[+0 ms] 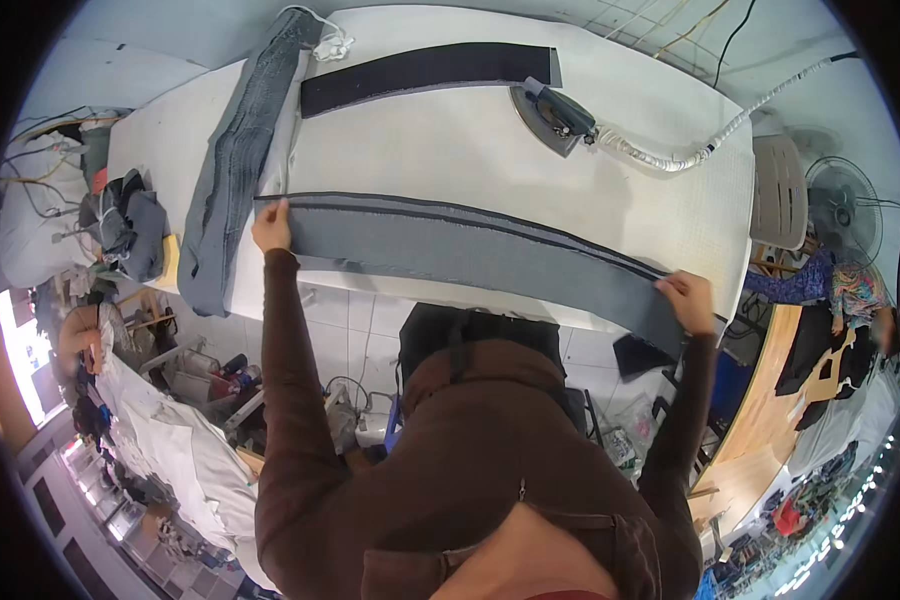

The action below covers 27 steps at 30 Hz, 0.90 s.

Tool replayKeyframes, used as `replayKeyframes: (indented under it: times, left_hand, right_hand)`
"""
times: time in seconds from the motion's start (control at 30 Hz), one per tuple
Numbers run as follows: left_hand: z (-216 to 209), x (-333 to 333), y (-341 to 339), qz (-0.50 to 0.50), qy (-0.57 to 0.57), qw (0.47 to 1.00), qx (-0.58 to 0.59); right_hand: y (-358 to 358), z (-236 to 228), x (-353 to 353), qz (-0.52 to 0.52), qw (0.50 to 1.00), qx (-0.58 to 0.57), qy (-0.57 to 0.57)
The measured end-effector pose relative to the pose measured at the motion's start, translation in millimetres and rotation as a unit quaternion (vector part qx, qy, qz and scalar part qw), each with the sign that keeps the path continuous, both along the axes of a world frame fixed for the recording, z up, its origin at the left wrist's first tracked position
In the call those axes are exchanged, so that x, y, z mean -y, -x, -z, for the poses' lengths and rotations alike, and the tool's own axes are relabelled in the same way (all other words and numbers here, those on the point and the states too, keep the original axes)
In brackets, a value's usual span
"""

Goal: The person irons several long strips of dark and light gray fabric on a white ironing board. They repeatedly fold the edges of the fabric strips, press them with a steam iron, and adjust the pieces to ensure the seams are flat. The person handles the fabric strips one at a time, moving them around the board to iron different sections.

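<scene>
A long grey fabric strip (440, 255) with dark lines along its far edge lies stretched across the near side of the white padded table (420, 150). My left hand (272, 228) pinches its left end at the far corner. At the other end, my right hand (692, 300) grips the strip's edge with the fingers closed, and the cloth sags over the table's front edge there. Farther back rests a black strip (425, 78) with a grey border. An iron (555, 118) stands just beside that strip's right end, its cord wrapped in white.
A thick stack of grey cloth (235, 165) runs along the table's left side. Beyond it are a heap of dark cloth pieces (135, 225). At the right stand a beige plastic chair (778, 190) and a fan (842, 205). Another person (860, 290) works at a wooden table on the right.
</scene>
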<state>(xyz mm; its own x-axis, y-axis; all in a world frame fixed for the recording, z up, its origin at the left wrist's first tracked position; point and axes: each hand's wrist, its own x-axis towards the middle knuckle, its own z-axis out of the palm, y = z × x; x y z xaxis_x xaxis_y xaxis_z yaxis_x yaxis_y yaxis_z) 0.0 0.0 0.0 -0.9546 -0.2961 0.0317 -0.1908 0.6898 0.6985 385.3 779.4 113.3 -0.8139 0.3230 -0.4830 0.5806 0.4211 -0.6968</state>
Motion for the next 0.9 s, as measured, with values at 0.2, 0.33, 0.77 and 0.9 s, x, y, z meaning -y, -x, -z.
replayKeyframes:
  times: [0.2,0.33,0.77,0.9]
  left_hand:
    - [49.8,3.7,-1.9,-0.039,-0.004,0.998,0.053]
    - [74.9,27.1,-3.4,-0.035,-0.050,0.997,0.056]
    - [80.1,89.3,40.7,-0.006,0.174,0.976,0.130]
    - [68.7,-54.2,2.2,0.002,0.374,0.927,0.026]
  right_hand:
    - [54.5,105.6,56.5,-0.082,0.972,0.020,-0.219]
    - [56.4,126.7,49.8,-0.064,0.973,0.033,-0.221]
    - [-4.0,139.6,61.2,-0.027,0.991,0.103,-0.077]
    - [-30.9,133.3,63.8,0.002,0.987,0.120,-0.102]
